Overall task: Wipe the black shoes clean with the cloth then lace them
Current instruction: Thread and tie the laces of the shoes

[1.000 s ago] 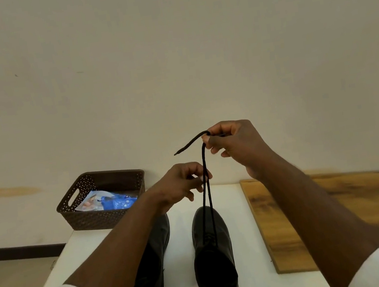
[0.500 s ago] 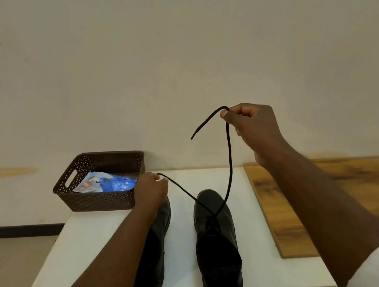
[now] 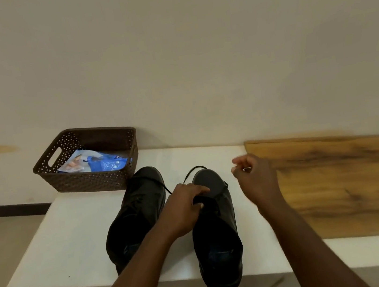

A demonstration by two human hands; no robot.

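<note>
Two black shoes stand side by side on the white table [image 3: 70, 239], toes toward the wall. The left shoe [image 3: 135, 215] lies partly under my left forearm. The right shoe [image 3: 218, 235] has its heel over the table's front edge. My left hand [image 3: 183, 208] rests on the right shoe's lacing area, fingers pinched on the black shoelace [image 3: 164, 188]. One lace end runs up-left across the left shoe's toe, and the other curves over the right shoe's toe. My right hand [image 3: 255, 180] hovers just right of that toe, blurred, fingers loosely curled, with nothing visible in it.
A brown perforated basket [image 3: 83, 182] sits at the table's back left corner with a blue and white packet [image 3: 103, 163] inside. A wooden board [image 3: 349, 181] covers the table's right part. A pale wall rises close behind; the floor drops off to the left.
Both hands came down from holding the lace ends high. The right hand has let its lace end fall over the toe. The left hand moved onto the right shoe's laces.
</note>
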